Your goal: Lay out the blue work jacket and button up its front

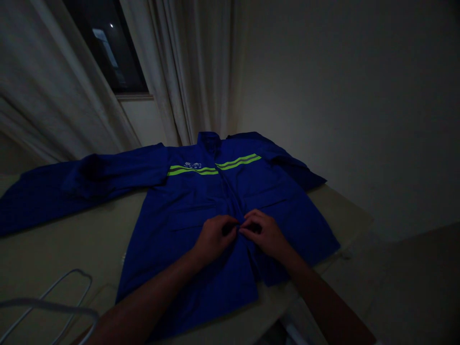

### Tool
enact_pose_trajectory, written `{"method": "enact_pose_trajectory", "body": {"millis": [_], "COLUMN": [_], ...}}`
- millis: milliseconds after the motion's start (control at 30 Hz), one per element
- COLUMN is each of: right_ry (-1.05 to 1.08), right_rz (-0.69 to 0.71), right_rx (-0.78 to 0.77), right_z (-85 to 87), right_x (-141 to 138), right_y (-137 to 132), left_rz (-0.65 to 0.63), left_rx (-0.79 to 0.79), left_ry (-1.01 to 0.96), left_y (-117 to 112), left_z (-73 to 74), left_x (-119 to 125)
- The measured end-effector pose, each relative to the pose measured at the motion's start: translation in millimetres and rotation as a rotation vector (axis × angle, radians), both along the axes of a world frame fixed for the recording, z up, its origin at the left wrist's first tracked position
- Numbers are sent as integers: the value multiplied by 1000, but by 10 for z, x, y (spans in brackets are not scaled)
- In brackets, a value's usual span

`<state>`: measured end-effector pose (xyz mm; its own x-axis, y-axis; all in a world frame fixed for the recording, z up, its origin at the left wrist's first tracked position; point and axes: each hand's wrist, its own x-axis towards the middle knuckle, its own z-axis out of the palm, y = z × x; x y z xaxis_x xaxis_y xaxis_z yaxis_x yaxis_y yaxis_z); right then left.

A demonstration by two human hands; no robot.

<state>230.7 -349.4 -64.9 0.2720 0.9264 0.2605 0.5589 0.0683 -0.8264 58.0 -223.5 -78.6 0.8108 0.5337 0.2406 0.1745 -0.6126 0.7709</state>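
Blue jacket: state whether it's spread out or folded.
Spread out: the blue jacket lies front up on the table, one sleeve stretched sideways.

Left hand (214, 238) and right hand (263, 233) pinching, close together mid-view.
Fingers curled inward and down, fingertips just apart, wrists slightly bent; bare left forearm (143, 302) and right forearm (327, 302) angle in from the bottom corners.

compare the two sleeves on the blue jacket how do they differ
The left sleeve lies stretched out sideways, the right sleeve folds back toward the collar. The left sleeve shows a long length, the right sleeve only a short stretch. Both are the same blue.
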Motion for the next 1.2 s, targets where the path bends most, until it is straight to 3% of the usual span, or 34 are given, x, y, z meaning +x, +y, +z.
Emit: {"method": "enact_pose_trajectory", "body": {"millis": [300,567,900,1200], "right_ry": [-115,-143,-36,-127], "right_rz": [-13,-82,-51,9], "right_rx": [16,32,17,72], "right_z": [-30,-20,11,20], "right_x": [-50,-70,-44,-61], "right_y": [-9,-13,-14,-35], "left_rz": [-36,-65,-117,-112], "left_rx": [-260,-434,-502,-591], "left_ry": [-34,-105,-192,-172], "left_y": [13,93,128,152], "left_z": [59,25,-44,-72], "left_x": [-4,15,12,34]}}
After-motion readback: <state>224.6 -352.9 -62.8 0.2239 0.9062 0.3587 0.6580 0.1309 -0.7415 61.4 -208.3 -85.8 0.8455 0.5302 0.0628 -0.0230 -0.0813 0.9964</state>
